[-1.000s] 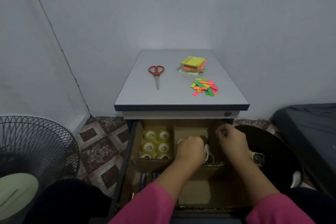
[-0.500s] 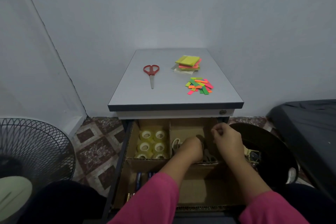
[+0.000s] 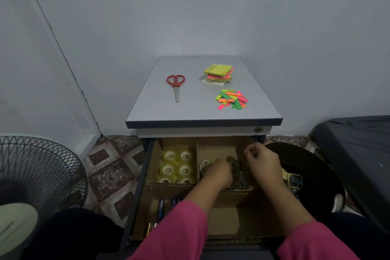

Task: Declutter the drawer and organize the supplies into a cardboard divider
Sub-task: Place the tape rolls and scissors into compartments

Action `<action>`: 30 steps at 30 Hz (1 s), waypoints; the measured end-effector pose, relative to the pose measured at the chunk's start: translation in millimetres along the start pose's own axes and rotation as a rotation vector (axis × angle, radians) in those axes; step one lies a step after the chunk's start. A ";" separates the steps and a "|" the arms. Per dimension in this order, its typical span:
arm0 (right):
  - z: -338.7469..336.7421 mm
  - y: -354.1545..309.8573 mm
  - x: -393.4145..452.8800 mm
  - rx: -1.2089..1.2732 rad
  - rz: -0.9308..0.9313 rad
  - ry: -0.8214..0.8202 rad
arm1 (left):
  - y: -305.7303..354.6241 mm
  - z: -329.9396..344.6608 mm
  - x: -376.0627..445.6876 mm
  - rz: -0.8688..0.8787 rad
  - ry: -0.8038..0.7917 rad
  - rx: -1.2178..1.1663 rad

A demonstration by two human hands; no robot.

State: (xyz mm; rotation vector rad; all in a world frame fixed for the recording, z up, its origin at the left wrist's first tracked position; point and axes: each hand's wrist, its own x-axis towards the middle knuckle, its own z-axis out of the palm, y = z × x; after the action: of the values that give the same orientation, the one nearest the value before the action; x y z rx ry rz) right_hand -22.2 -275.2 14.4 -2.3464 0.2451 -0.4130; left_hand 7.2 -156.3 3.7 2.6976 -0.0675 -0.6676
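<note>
Head view. Open drawer (image 3: 138,192) of a small cabinet, lined with a brown cardboard divider (image 3: 197,154). Back-left compartment: six rolls of clear tape (image 3: 176,167), standing in pairs. Back-right compartment: left hand (image 3: 218,173) reaches in, fingers curled down over dark-handled scissors (image 3: 233,167) lying there; a pale loop handle (image 3: 203,165) shows just left of the knuckles. Whether the fingers actually grip anything cannot be told, as the back of the hand hides them. Right hand (image 3: 262,161) hovers over the right wall of that compartment, fingertips pinched together; anything held between them is too small to make out. Front-left compartment: blue pens (image 3: 161,209), partly hidden by the left pink sleeve (image 3: 179,230).

Grey counter (image 3: 152,110) above the drawer: red-handled scissors (image 3: 176,86) at left, blades pointing toward the drawer; stack of yellow and pink sticky notes (image 3: 218,73) at back right; loose heap of neon paper strips (image 3: 232,99) near the stack, closer to the front edge.

Floor: black wire fan guard (image 3: 40,171) at left, dark round basin (image 3: 306,171) right of the drawer with tangled small items (image 3: 292,181) inside. Dark bed edge (image 3: 358,143) at far right.
</note>
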 end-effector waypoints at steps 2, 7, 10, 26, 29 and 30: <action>0.4 0.3 0.0 -0.007 -0.004 0.002 | 0.1 0.6 0.7 -0.009 -0.034 0.021; 0.5 0.9 0.5 -0.020 -0.013 0.006 | 2.4 -2.7 0.7 -0.041 -0.058 0.036; -0.4 0.7 -0.1 -0.026 -0.021 0.003 | 3.3 -6.1 -0.5 -0.005 -0.090 0.054; -4.5 -30.5 -4.4 -0.100 -0.317 -0.065 | -28.3 -40.6 -55.4 0.354 0.684 -0.378; -5.3 -64.5 1.6 0.008 -0.487 0.050 | -34.5 -75.5 -64.3 0.469 0.893 -0.421; -5.0 -78.0 7.4 0.035 -0.524 0.073 | -36.7 -89.4 -63.5 0.476 0.954 -0.430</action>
State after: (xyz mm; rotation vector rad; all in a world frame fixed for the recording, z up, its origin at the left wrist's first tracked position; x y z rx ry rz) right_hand -12.7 -224.7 73.7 -2.3436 -0.3514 -0.7460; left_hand -9.5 -84.0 92.4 2.1809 -0.2660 0.6747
